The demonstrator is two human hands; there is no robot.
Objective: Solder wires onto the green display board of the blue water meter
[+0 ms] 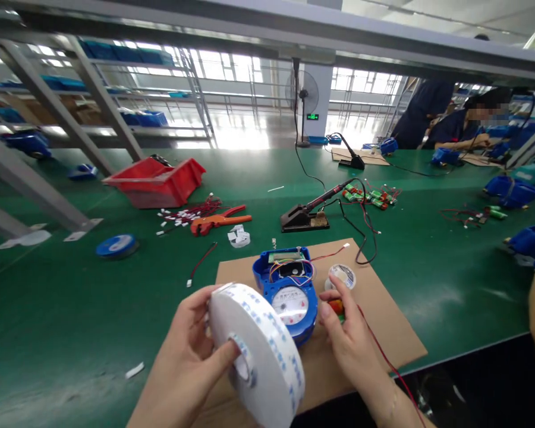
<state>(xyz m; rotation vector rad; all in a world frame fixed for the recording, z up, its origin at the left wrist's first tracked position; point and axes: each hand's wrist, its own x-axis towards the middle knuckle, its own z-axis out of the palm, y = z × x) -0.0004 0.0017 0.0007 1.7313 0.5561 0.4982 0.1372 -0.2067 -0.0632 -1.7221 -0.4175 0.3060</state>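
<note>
My left hand [189,359] grips a big roll of white tape [274,351] with blue print, its thumb pushed into the core. My right hand [354,345] is closed around a small orange and green battery pack [337,306], mostly hidden by the fingers; a red wire [395,370] trails from it past the wrist. Between the hands, partly behind the roll, a blue water meter housing [310,309] lies on a cardboard sheet [383,321]. Its upper compartment is uncovered, showing a circuit board and coloured wires. Just beyond my right fingertips is a solder wire spool [344,274].
A soldering iron [325,196] rests in its stand behind the cardboard, near several battery packs [374,195]. Orange pliers [220,220], wired connectors [182,215], a red bin [160,184] and a blue tape roll [116,245] lie left. Co-workers [463,122] are at the back right.
</note>
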